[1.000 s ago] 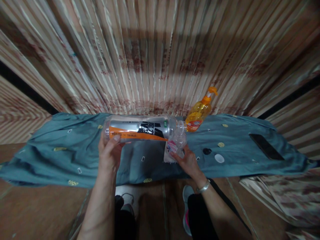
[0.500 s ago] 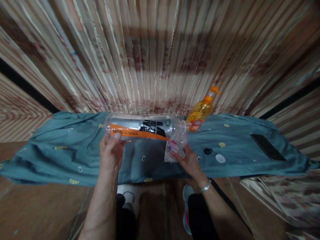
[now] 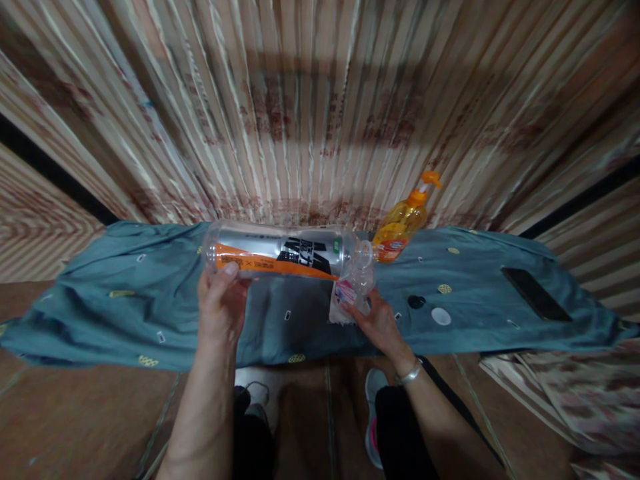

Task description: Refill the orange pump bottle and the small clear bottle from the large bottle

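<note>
My left hand [image 3: 223,297] is closed around the base end of a large clear plastic bottle [image 3: 270,250] with a silver, black and orange label. That bottle lies nearly level in the air, its neck toward the right. My right hand [image 3: 373,320] grips a smaller clear plastic bottle [image 3: 363,277], tilted up beneath the large bottle's neck. The two necks meet or overlap; through the clear plastic I cannot tell which. Behind the small bottle a pale packet-like patch with pink print [image 3: 344,297] shows, partly covered by my fingers.
A yellow pump bottle [image 3: 400,230] with an orange top stands just behind the necks. On the teal cloth [image 3: 280,340] lie a black cap [image 3: 416,303], a white disc [image 3: 441,316] and a dark phone [image 3: 535,293]. A striped curtain [image 3: 300,120] hangs behind.
The large bottle has shifted slightly left at its base end and rolled a little, so its label faces me differently. My right hand and the small bottle hold nearly still.
</note>
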`<state>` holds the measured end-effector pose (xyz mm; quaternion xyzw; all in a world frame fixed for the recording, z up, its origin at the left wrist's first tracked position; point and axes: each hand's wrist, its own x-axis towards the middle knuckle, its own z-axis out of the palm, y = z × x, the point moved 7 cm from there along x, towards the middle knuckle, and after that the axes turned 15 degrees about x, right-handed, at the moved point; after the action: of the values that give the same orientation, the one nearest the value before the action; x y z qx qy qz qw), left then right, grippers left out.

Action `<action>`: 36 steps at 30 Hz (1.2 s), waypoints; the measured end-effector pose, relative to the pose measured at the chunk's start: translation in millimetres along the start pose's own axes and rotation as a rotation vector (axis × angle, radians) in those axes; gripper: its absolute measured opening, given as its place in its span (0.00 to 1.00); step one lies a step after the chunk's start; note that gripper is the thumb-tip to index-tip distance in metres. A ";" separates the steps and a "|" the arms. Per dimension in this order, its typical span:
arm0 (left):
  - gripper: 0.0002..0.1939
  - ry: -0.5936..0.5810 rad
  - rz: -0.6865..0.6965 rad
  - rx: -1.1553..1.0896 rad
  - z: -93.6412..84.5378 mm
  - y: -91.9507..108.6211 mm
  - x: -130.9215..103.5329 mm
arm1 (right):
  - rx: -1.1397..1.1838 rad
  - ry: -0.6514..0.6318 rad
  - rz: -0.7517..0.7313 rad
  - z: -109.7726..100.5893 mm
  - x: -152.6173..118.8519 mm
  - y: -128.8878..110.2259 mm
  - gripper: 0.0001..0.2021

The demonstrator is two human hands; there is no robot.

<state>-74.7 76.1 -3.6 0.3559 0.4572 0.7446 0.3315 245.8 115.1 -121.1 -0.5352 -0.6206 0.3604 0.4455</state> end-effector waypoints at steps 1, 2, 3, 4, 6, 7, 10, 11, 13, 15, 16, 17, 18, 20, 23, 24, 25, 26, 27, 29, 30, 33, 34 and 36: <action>0.23 0.015 -0.005 -0.013 0.1 0.1 0.0 | -0.002 0.003 0.006 -0.3 0.1 -0.3 0.34; 0.24 0.030 -0.012 -0.023 0.1 0.2 0.0 | -0.002 0.007 0.008 -0.7 0.1 -0.8 0.33; 0.24 0.039 -0.016 -0.026 0.3 0.4 0.0 | 0.001 0.009 0.009 -0.9 0.1 -1.4 0.33; 0.24 0.037 -0.018 -0.023 0.9 0.8 0.0 | 0.007 0.008 0.007 -1.0 0.1 -2.0 0.32; 0.24 0.036 -0.021 -0.007 0.9 1.1 0.1 | 0.023 0.000 -0.002 -0.7 0.1 -3.2 0.30; 0.24 0.040 -0.023 0.001 0.3 0.9 0.2 | 0.029 -0.006 -0.006 -0.5 0.1 -3.6 0.30; 0.23 0.041 -0.015 0.011 -1.5 -0.2 0.7 | 0.035 -0.009 -0.010 -0.7 -0.2 -3.6 0.28; 0.23 0.038 -0.010 0.006 -1.8 -0.7 1.0 | 0.034 -0.006 -0.006 -0.8 -0.3 -3.1 0.27; 0.24 0.030 -0.006 -0.007 -1.9 -2.0 1.5 | 0.031 -0.001 0.002 -0.8 -0.6 -2.2 0.28; 0.24 0.042 -0.008 -0.018 -3.4 -3.1 1.6 | 0.027 0.002 -0.004 -0.4 -0.9 -2.1 0.28; 0.24 0.047 -0.012 -0.020 -4.0 -3.6 1.5 | 0.024 0.003 -0.009 -0.3 -1.0 -2.2 0.28; 0.23 0.045 -0.017 -0.017 -4.2 -4.0 1.4 | 0.023 0.003 -0.012 -0.2 -1.1 -2.1 0.28; 0.22 0.039 -0.021 -0.012 -4.0 -4.1 1.2 | 0.020 0.004 -0.010 -0.3 -1.0 -1.6 0.27; 0.21 0.022 -0.024 0.000 -3.1 -3.8 0.9 | 0.010 0.003 0.006 -0.5 -0.8 0.2 0.28; 0.23 0.046 -0.027 -0.009 -4.3 -3.3 0.7 | 0.002 -0.004 0.014 -0.9 0.0 1.1 0.33; 0.24 0.054 -0.029 -0.015 -4.5 -3.3 0.7 | 0.004 -0.006 0.009 -1.0 0.3 0.6 0.33; 0.24 0.054 -0.029 -0.018 -4.2 -3.1 0.8 | 0.009 -0.008 0.004 -1.0 0.5 -0.2 0.34; 0.24 0.048 -0.029 -0.017 -3.6 -3.0 0.8 | 0.014 -0.010 0.000 -1.0 0.6 -0.9 0.33; 0.24 0.041 -0.030 -0.016 -2.9 -2.9 0.8 | 0.018 -0.011 0.000 -0.8 0.7 -1.5 0.33; 0.24 0.039 -0.040 -0.021 -2.3 -3.2 0.3 | 0.023 -0.010 0.000 -0.6 0.5 -2.8 0.32; 0.24 0.042 -0.049 -0.027 -2.3 -3.6 -0.1 | 0.026 -0.008 -0.002 -0.5 0.3 -3.6 0.32; 0.25 0.047 -0.055 -0.032 -1.4 -2.9 -1.3 | 0.031 -0.007 -0.006 -0.3 -0.1 -5.1 0.32; 0.24 0.044 -0.050 -0.029 -0.8 -2.2 -1.5 | 0.030 -0.009 -0.005 -0.2 -0.2 -5.3 0.32; 0.22 0.036 -0.041 -0.023 0.4 -0.8 -1.8 | 0.021 -0.010 0.002 -0.3 0.0 -4.9 0.33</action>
<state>-73.2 75.0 -4.6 0.3289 0.4618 0.7491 0.3426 244.4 114.2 -116.5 -0.5291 -0.6186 0.3701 0.4477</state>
